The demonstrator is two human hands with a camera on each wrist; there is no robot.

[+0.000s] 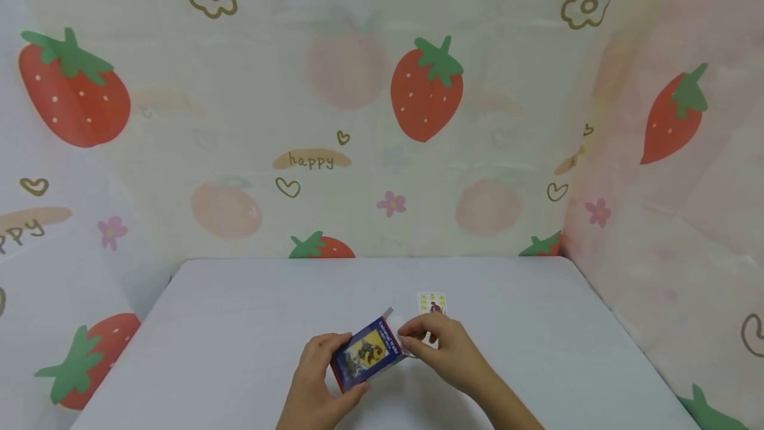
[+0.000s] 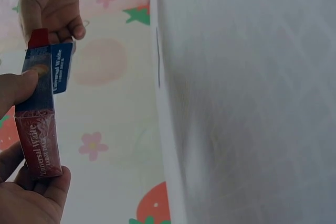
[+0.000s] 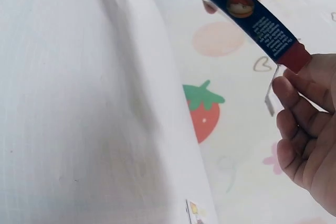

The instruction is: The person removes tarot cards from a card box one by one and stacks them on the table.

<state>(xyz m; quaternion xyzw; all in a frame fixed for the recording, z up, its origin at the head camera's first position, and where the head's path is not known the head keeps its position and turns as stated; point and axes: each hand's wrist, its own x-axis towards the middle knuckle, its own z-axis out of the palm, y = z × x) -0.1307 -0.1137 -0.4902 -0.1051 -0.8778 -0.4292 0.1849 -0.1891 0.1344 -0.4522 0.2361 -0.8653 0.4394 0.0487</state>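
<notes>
A blue and red tarot card box (image 1: 365, 354) is held tilted above the table, its printed front up and its end flaps opened out. My left hand (image 1: 321, 377) grips it across its far-left end, thumb on the near edge and fingers on the far one. At the opened right end, my right hand (image 1: 444, 350) pinches about the flaps with thumb and forefinger; the exact contact is partly hidden. The left wrist view shows the box's blue lid flap (image 2: 63, 66) folded outward. In the right wrist view a red side flap (image 3: 295, 59) sticks out beside the right hand's fingers.
Just beyond the right hand, illustrated cards (image 1: 433, 302) lie on the white table (image 1: 251, 324), partly covered by that hand. Strawberry-patterned cloth (image 1: 370, 171) hangs behind the table and along both sides.
</notes>
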